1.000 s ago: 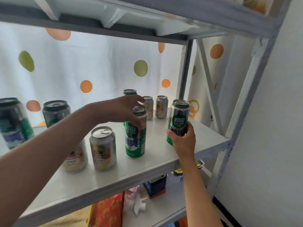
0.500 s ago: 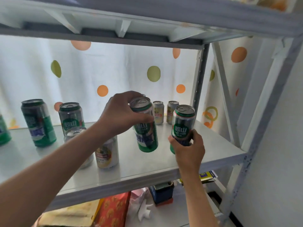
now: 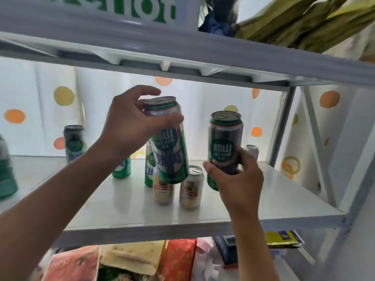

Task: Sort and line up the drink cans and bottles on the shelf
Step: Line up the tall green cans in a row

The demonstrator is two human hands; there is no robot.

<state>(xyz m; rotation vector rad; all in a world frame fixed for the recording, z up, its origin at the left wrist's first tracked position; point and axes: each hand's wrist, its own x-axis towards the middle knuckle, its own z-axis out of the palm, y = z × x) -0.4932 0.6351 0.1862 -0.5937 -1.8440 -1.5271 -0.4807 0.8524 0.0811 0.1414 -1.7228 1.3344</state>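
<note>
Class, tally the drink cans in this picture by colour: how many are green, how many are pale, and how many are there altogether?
Green cans: 6
Pale cans: 3
Total: 9

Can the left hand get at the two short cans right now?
Probably not: the left hand already grips a green can lifted in front of the short cans, so it has no free fingers.

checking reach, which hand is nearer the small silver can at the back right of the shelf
Right. The right hand, holding a green can, is just in front of the small silver can; the left hand is far off to its left.
</note>
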